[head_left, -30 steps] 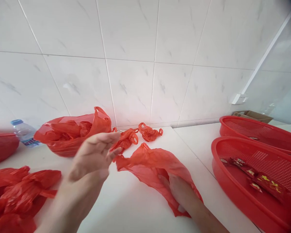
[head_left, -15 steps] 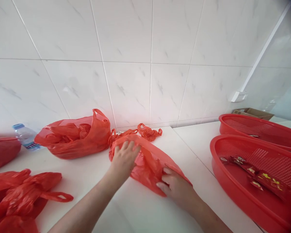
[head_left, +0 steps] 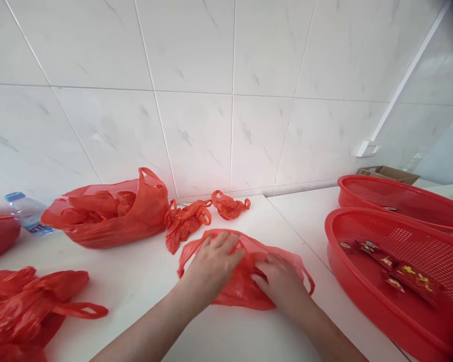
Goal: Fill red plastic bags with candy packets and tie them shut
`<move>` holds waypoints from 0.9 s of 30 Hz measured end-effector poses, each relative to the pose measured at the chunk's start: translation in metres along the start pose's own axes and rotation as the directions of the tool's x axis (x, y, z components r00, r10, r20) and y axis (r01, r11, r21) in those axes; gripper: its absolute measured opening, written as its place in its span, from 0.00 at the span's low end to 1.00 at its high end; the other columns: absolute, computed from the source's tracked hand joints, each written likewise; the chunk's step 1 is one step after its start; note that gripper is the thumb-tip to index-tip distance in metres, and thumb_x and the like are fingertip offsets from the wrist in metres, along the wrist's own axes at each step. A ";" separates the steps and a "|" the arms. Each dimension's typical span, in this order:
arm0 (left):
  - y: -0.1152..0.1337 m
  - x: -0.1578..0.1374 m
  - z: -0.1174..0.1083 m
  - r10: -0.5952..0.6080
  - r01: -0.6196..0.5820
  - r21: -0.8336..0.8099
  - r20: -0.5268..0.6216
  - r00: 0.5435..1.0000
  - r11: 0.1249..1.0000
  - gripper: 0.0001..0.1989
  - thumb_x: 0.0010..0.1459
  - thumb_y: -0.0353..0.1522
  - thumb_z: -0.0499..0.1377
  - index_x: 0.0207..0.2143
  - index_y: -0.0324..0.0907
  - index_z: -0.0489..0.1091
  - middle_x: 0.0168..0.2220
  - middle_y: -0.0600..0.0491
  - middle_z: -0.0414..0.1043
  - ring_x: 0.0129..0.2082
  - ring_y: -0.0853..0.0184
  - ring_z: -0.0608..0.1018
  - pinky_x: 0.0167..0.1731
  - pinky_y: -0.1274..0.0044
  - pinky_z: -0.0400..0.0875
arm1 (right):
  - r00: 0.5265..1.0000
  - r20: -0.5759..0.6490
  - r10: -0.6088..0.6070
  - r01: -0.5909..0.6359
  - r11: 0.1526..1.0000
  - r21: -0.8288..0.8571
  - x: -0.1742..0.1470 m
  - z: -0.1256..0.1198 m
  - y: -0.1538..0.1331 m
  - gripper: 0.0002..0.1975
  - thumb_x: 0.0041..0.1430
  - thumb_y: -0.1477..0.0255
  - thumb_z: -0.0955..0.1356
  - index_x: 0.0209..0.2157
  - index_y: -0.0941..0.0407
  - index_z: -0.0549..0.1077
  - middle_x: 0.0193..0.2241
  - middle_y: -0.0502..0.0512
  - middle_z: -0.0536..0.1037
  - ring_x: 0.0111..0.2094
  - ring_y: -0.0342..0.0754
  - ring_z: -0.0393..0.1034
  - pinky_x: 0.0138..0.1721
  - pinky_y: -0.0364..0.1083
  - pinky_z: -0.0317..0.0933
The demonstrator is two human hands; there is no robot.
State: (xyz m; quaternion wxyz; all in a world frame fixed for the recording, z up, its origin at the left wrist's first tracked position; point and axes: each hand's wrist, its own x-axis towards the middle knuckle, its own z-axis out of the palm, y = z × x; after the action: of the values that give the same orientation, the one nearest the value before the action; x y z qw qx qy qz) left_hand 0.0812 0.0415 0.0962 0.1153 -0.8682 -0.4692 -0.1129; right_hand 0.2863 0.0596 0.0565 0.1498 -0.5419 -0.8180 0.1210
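Note:
A thin red plastic bag (head_left: 241, 297) lies spread on the white tabletop in front of me, its mouth facing up between my hands and a loop handle at each end. My left hand (head_left: 215, 264) is at the bag's left side, fingers bent over the film and thumb toward the middle. Opposite it, my right hand (head_left: 281, 281) grips the right side with thumb and fingers apart around the film. Crumpled red film shows inside; anything beneath it is hidden.
Crumpled red bags (head_left: 184, 223) lie near the wall. Left are a fuller red bag (head_left: 117, 226), a knotted red bag (head_left: 26, 306) and a water bottle (head_left: 27, 213). Right stand a red basket (head_left: 347, 251) with several snack packets (head_left: 411, 274), another red basket (head_left: 362, 193) and a cardboard box (head_left: 392, 173).
The bag has come toward me, away from the crumpled bags by the wall, and lies more level with its handles spread. My left hand moved right and nearer; the right shifted slightly.

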 end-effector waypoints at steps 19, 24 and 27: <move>-0.006 -0.046 0.019 -0.821 0.466 -0.845 0.059 0.568 0.262 0.37 0.51 0.48 0.60 0.59 0.46 0.50 0.54 0.43 0.61 0.46 0.56 0.73 0.42 0.64 0.72 | 0.972 -0.126 -0.199 0.205 0.978 0.036 -0.008 0.004 -0.005 0.23 0.61 0.64 0.63 0.58 0.49 0.64 0.59 0.58 0.62 0.59 0.56 0.55 0.57 0.58 0.53; 0.007 -0.049 0.013 -0.687 0.501 -0.859 0.427 0.587 -0.105 0.31 0.49 0.48 0.61 0.53 0.50 0.60 0.28 0.58 0.68 0.24 0.68 0.72 0.29 0.73 0.72 | 0.976 -0.058 -0.208 0.210 0.977 0.033 -0.007 0.007 -0.008 0.25 0.58 0.59 0.66 0.57 0.49 0.65 0.59 0.55 0.63 0.59 0.55 0.54 0.59 0.55 0.51; 0.008 -0.050 0.018 -0.620 0.419 -0.858 0.507 0.598 -0.298 0.27 0.46 0.46 0.65 0.48 0.50 0.64 0.32 0.57 0.70 0.29 0.67 0.74 0.31 0.75 0.73 | 0.920 -0.269 -0.285 0.304 0.952 0.031 -0.020 -0.006 -0.020 0.20 0.61 0.63 0.64 0.53 0.52 0.68 0.52 0.55 0.70 0.53 0.50 0.62 0.56 0.51 0.57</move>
State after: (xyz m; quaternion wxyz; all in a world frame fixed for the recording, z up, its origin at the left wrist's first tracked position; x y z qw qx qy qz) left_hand 0.0627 0.0031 0.0632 -0.5319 -0.3721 -0.5748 -0.4982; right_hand 0.2787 0.0340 0.0672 0.2923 -0.4183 -0.8583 0.0541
